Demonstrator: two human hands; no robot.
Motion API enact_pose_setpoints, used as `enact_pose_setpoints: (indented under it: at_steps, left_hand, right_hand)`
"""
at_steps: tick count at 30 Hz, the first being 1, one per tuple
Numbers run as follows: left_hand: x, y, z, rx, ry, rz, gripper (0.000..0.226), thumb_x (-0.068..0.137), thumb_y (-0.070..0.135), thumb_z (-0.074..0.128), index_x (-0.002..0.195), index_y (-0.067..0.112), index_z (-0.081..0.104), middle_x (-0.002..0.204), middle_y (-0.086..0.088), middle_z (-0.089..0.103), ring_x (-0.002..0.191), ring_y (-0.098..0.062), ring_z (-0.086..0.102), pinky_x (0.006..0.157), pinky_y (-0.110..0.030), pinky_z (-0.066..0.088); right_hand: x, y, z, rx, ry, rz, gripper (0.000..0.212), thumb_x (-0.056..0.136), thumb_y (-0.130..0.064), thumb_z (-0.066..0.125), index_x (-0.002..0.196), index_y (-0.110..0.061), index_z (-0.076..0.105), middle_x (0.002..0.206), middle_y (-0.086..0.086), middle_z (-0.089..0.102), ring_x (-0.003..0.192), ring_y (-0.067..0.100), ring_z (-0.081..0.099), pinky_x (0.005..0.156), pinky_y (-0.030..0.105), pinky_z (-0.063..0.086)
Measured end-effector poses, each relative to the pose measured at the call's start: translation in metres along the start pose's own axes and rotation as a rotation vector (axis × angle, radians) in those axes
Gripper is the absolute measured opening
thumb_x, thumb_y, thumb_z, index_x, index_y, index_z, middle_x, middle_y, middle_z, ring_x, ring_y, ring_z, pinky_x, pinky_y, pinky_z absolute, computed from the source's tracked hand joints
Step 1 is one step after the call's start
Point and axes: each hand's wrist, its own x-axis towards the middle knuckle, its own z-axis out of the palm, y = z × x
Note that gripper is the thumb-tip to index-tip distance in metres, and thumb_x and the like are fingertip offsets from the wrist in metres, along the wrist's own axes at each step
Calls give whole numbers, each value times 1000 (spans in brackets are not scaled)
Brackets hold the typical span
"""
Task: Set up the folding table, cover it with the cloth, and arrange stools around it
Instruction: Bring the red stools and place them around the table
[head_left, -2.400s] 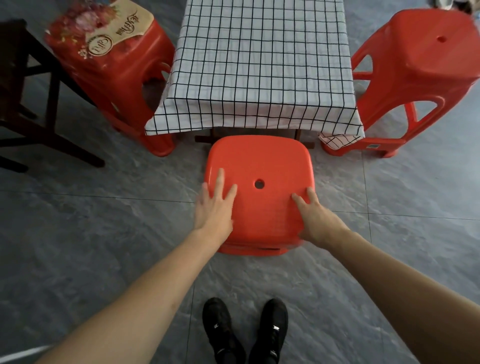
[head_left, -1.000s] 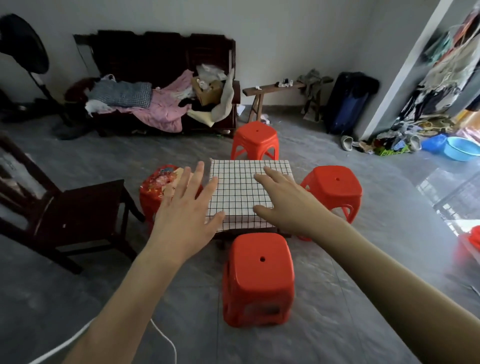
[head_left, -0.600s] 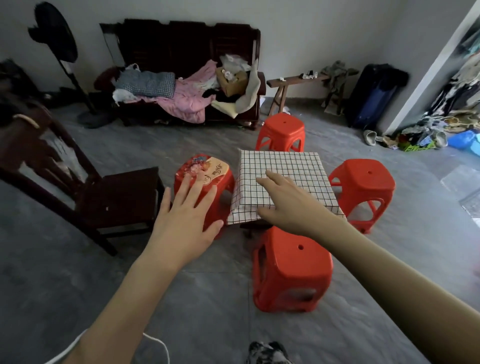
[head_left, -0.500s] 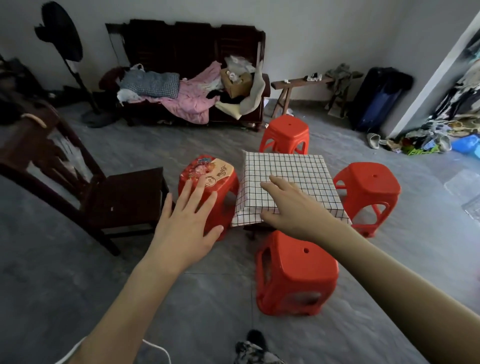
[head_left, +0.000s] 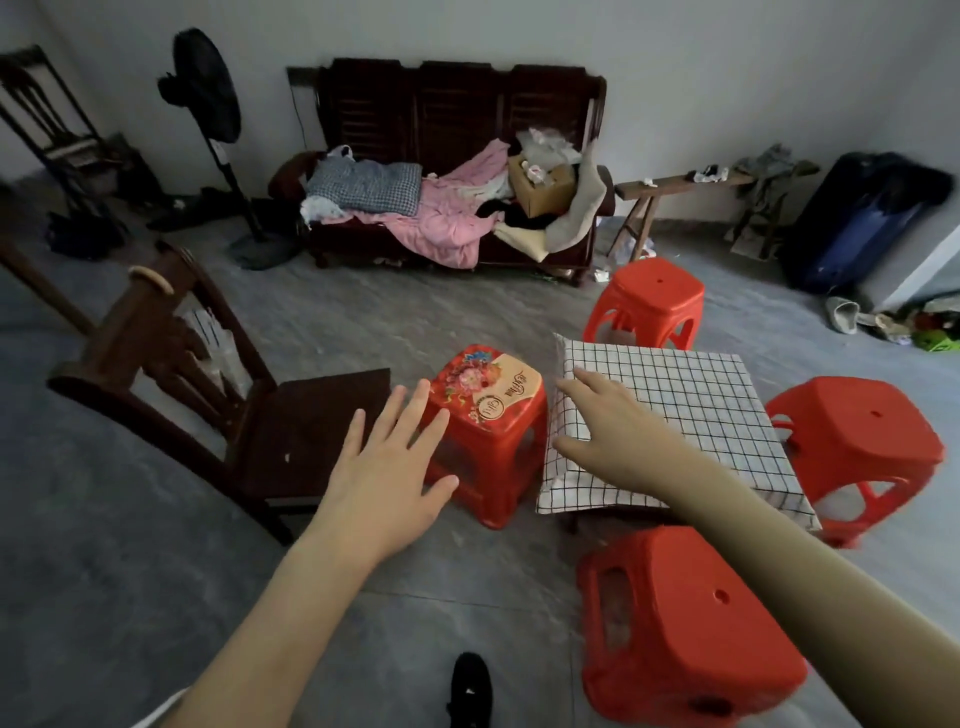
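One camera sits on the person's head. It looks forward and down from above, close over both arms, toward the worktop (head_left: 670, 410) and far wall (head_left: 675, 62).

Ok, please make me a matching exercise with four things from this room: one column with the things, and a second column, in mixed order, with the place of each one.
Things:
1. stool with flower picture
2. pink blanket
3. standing fan
4. dark wooden chair

Places:
A. on the dark wooden sofa by the wall
B. directly left of the checked cloth on the table
C. on the floor, left of the sofa
D. left of the flower stool, near the left hand

Pairs: 1-B, 2-A, 3-C, 4-D
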Motion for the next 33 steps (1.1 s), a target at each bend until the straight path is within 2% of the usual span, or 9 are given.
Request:
enact_pose_setpoints:
  at_steps: [6, 13, 20, 29, 33]
  left_hand:
    - [83, -59, -12, 35, -20, 28, 71, 97, 56, 35, 155, 31, 1, 159, 4, -26, 147, -16, -24, 121, -45, -4]
    - [159, -92, -2, 16, -91, 62, 72, 97, 54, 37, 156, 30, 3, 160, 3, -25, 147, -17, -22, 121, -47, -2]
    - [241, -112, 15, -14, -156, 190, 72, 97, 52, 40, 156, 31, 4, 160, 3, -23, 147, -18, -21, 121, -48, -3]
    - [365, -149, 50, -28, -256, 360, 73, 97, 50, 40, 156, 28, 4, 161, 3, -20, 148, -17, -20, 121, -50, -4]
    - [411, -160, 73, -55, -320, 419, 74, 97, 50, 42, 156, 28, 5, 162, 2, -19, 149, -19, -16, 121, -51, -3]
  right_hand:
    - [101, -9, -9, 12, -8, 9, 71, 89, -41, 59, 150, -19, 29, 159, 7, 20, 145, 25, 22, 115, 40, 27]
    - [171, -8, -11, 27, -29, 53, 71, 89, -43, 59, 149, -22, 29, 160, 5, 20, 145, 24, 22, 113, 39, 28]
    - [219, 6, -6, 60, -44, 196, 64, 90, -38, 58, 146, -20, 34, 153, 5, 29, 139, 27, 31, 110, 38, 30]
    - [296, 14, 14, 104, -57, 449, 68, 88, -36, 59, 148, -23, 31, 159, 3, 21, 144, 23, 22, 113, 42, 29]
    - [335, 9, 43, 145, -95, 482, 62, 88, -34, 57, 145, -23, 33, 156, 1, 24, 141, 21, 25, 110, 42, 34]
